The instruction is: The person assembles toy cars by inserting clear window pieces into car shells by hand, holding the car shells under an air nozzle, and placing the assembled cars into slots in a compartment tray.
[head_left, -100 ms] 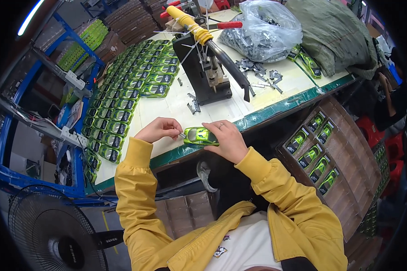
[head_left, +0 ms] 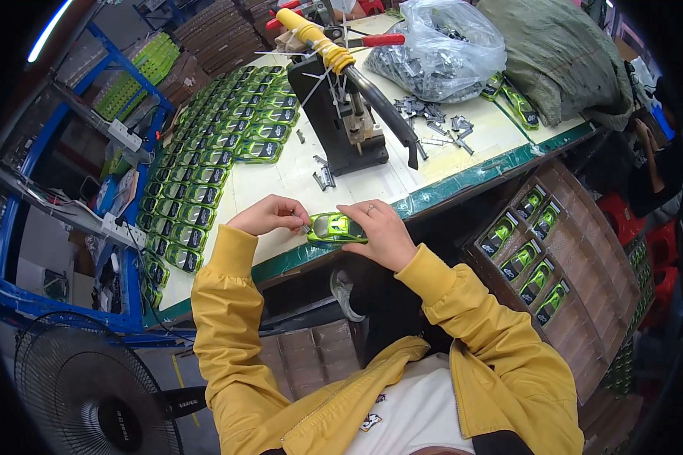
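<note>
one toy car (head_left: 337, 227), glossy green, is at the near edge of the pale table (head_left: 269, 184), on the near side of the press (head_left: 320, 125). the right hand (head_left: 385, 236) grips it, fingers over its far flank, thumb along its near flank; the left hand (head_left: 272, 217), at the car's left end, has thumb and fingertips pinched together, apparently on a small grey part (head_left: 306, 227) mostly hidden by them. the car would probably handle as light and stiff, seemingly hard plastic; its smooth coat may be slippery, so hold is best taken low along both long sides. left of the press, similar cars (head_left: 191, 194) lie in close, rounded rows; just right of its foot are thin, angular grey pieces (head_left: 431, 115), metallic in look. beyond and right of the press sit a crinkled clear bag (head_left: 463, 72) of like pieces and, farther right, a limp, dull-green cloth (head_left: 558, 64). the press has a flat black body and a yellow-wrapped lever (head_left: 311, 35); a brown compartmented tray (head_left: 586, 254) is nearer and to its right.
</note>
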`<move>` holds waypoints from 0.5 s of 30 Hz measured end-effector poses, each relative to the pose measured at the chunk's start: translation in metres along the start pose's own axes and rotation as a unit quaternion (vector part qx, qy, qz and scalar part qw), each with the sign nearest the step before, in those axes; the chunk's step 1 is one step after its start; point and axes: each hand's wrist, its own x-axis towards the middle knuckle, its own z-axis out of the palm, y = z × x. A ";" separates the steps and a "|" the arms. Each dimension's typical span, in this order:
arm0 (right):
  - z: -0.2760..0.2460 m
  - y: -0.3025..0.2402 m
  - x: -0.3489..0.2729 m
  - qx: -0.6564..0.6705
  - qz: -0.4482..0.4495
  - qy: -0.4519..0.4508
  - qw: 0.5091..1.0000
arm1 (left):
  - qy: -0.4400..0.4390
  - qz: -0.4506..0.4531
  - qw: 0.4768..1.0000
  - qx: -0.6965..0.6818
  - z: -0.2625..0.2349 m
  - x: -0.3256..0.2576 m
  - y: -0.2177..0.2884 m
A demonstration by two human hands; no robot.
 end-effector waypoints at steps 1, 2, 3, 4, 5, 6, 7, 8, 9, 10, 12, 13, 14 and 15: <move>0.001 0.001 0.001 0.008 -0.008 -0.002 1.000 | -0.013 0.009 1.000 0.018 -0.001 0.002 0.001; 0.001 0.001 0.001 0.009 -0.008 -0.003 1.000 | -0.013 0.007 1.000 0.017 -0.004 0.004 -0.001; 0.001 0.001 0.001 0.016 -0.009 -0.003 1.000 | 0.006 -0.007 1.000 -0.003 -0.006 0.007 -0.006; 0.001 0.002 0.002 0.021 -0.010 -0.003 1.000 | 0.025 -0.020 0.999 -0.022 -0.007 0.009 -0.006; 0.002 0.002 0.001 0.022 -0.011 -0.005 1.000 | 0.052 -0.046 0.997 -0.028 -0.005 0.010 -0.005; 0.003 0.001 0.001 0.023 -0.010 -0.003 1.000 | 0.053 -0.047 0.997 -0.029 -0.005 0.009 -0.006; 0.003 0.002 0.001 0.023 -0.010 0.000 1.000 | 0.063 -0.053 0.995 -0.054 -0.004 0.009 -0.007; 0.003 0.003 0.001 0.023 -0.009 0.000 1.000 | 0.073 -0.060 0.992 -0.079 -0.002 0.009 -0.008; 0.003 0.004 0.001 0.023 -0.011 0.003 1.000 | 0.073 -0.060 0.992 -0.079 -0.001 0.007 -0.007; 0.003 0.004 0.001 0.024 -0.012 0.005 1.000 | 0.080 -0.063 0.989 -0.106 0.000 0.003 -0.007; 0.003 0.004 0.001 0.024 -0.010 0.004 1.000 | 0.087 -0.068 0.985 -0.132 0.003 0.000 -0.009; 0.002 0.004 0.001 0.023 -0.010 0.002 1.000 | 0.088 -0.075 0.985 -0.129 0.005 0.000 -0.010; 0.002 0.003 0.001 0.025 -0.010 0.002 1.000 | 0.088 -0.083 0.985 -0.126 0.007 0.000 -0.011; 0.003 0.003 0.001 0.025 -0.009 0.001 1.000 | 0.089 -0.084 0.984 -0.126 0.009 0.000 -0.012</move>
